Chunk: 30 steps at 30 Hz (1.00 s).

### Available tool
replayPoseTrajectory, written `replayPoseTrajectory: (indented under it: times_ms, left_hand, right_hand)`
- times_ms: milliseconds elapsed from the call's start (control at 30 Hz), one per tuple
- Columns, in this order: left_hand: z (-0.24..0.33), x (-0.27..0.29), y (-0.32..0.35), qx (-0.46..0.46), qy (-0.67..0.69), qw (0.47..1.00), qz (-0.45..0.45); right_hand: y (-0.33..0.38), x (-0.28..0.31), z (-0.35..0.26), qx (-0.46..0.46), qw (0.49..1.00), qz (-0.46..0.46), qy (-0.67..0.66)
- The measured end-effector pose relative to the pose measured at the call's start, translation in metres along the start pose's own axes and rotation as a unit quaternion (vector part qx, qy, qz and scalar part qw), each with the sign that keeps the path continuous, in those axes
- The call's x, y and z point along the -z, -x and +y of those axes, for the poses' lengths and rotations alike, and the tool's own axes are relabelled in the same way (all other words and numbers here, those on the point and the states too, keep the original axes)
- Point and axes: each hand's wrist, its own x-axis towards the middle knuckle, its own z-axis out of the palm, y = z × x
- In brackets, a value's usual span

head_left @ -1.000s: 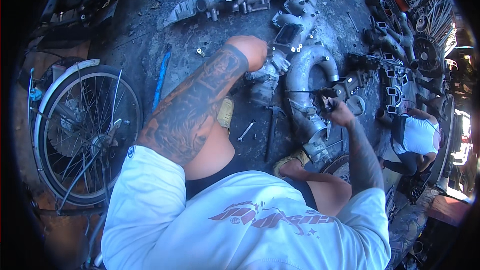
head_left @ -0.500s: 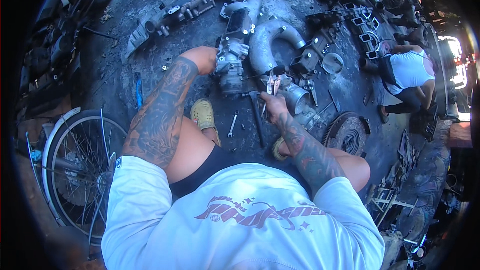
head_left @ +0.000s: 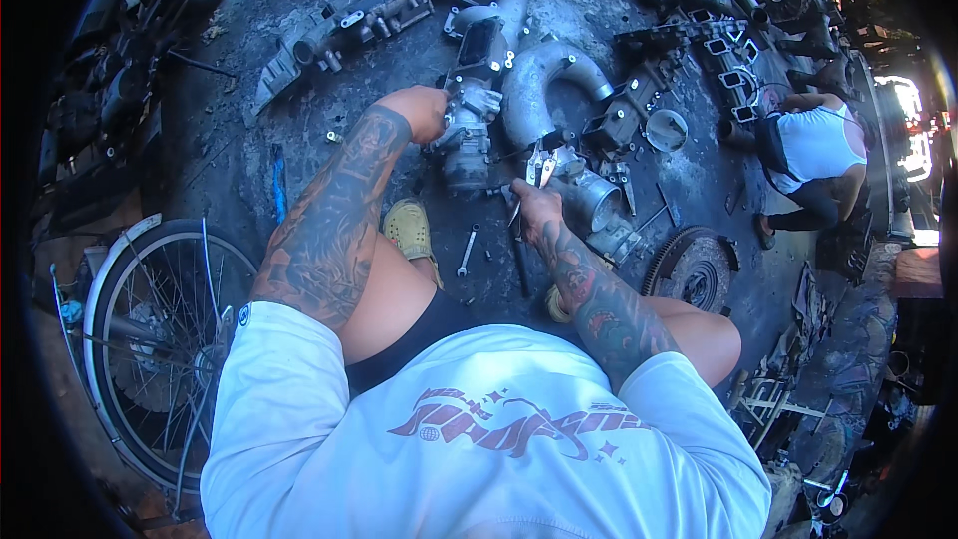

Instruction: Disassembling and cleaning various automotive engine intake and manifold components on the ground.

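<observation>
My left hand [head_left: 424, 114] is closed on the left side of a grey cast-metal engine part [head_left: 467, 130]; its fingertips are hidden against the metal. This part stands on the floor in front of me and has a round lower end. In my right hand [head_left: 539, 208] are silver pliers [head_left: 541, 168], their jaws pointing away from me beside the part. Just beyond the pliers lies a wide, curved metal pipe [head_left: 529, 90]. A dark-handled tool, perhaps a hammer [head_left: 520, 265], lies partly covered by my right hand.
A wrench [head_left: 467, 251] lies between my feet. Right of my hand sit a round metal housing [head_left: 599, 208] and a toothed flywheel [head_left: 694, 269]. Another manifold [head_left: 369, 25] lies far left, a bicycle wheel [head_left: 165, 339] near left. A person in a white top [head_left: 818, 145] crouches at right.
My left hand has shifted slightly right and away from me along the engine part. My right hand has moved a little left with the pliers, now covering the dark tool's upper end.
</observation>
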Motion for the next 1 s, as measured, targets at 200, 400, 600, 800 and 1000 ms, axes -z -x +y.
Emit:
replayPoseTrajectory:
  times_ms: [200,400,600,800,1000]
  left_hand:
    - [-0.004,0.001,-0.003,0.008,0.012,1.0,0.006]
    - [0.005,0.004,-0.001,0.011,0.019,1.0,-0.021]
    - [0.003,0.002,0.002,-0.002,-0.002,1.0,0.002]
    - [0.003,0.0,0.0,0.021,0.007,1.0,-0.021]
    - [0.004,0.003,-0.002,0.032,0.007,0.999,-0.042]
  right_hand:
    - [0.009,-0.003,-0.006,-0.008,1.0,-0.006,0.016]
    - [0.001,-0.001,-0.004,-0.021,1.0,-0.008,0.001]
    - [0.0,-0.007,-0.019,-0.154,0.981,-0.02,-0.119]
    - [-0.006,-0.021,-0.015,-0.154,0.964,-0.094,-0.198]
    - [-0.01,-0.061,-0.013,-0.169,0.907,-0.133,-0.362]
